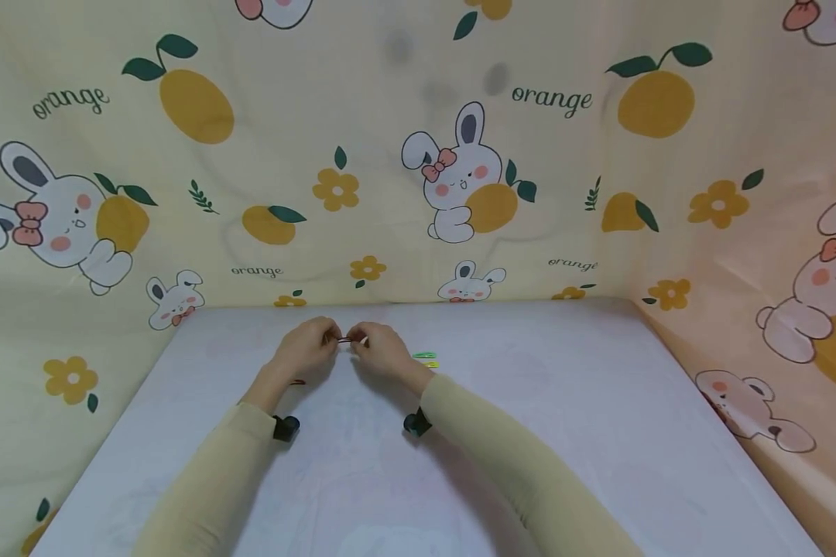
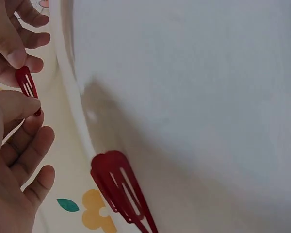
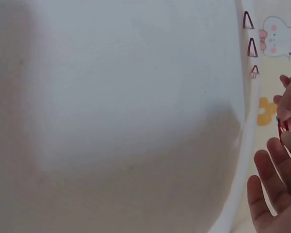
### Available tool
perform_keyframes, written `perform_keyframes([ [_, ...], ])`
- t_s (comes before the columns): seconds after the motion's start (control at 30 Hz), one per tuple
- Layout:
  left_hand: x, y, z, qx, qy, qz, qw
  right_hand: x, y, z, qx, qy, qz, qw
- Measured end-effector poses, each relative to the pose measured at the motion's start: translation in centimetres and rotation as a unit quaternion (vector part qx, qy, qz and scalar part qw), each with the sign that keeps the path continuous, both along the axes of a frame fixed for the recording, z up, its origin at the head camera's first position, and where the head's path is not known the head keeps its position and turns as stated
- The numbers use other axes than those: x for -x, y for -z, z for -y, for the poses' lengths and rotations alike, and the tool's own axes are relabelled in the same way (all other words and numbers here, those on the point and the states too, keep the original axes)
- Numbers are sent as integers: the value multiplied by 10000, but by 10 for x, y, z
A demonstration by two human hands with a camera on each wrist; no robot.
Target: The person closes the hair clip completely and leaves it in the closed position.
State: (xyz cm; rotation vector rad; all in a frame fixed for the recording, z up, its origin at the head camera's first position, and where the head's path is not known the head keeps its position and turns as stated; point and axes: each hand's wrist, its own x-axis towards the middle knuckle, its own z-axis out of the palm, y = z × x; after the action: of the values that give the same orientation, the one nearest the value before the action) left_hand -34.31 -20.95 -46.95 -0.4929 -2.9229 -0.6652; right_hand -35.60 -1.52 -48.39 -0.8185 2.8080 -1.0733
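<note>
a flat red hair clip (image 2: 32, 87) is bridging the left hand (image 1: 311, 346) and the right hand (image 1: 382, 346) near the far edge of the smooth white table (image 1: 564, 425), its elongated, round-ended body showing narrow slots. thumb and finger of each hand are clamping onto an end, the other fingers spreading apart. slotted dark-red clips (image 2: 111, 179) are lying beside the left arm, slim green and yellow clips (image 1: 424, 355) beside the right.
</note>
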Motion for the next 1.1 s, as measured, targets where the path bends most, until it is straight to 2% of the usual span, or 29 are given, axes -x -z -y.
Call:
perform_keyframes([
  [0.3,-6,-5,-13,-316,-19,-399,9987,-5,-5,-8,463,406,-469,9970],
  [0.43,-10,-6,-19,-467,-33,-623,9970,-10,-6,-14,864,469,-631,9932],
  [0.67,-19,-12,-33,-865,212,-1160,9892,-21,-8,-28,1564,435,-898,9826],
  [0.83,-26,-19,-48,-1073,345,-1364,9842,-31,-12,-40,2073,553,-878,9728],
  [1.1,-33,-23,-74,-1567,538,-1644,9724,-45,-18,-61,2682,906,-449,9580],
])
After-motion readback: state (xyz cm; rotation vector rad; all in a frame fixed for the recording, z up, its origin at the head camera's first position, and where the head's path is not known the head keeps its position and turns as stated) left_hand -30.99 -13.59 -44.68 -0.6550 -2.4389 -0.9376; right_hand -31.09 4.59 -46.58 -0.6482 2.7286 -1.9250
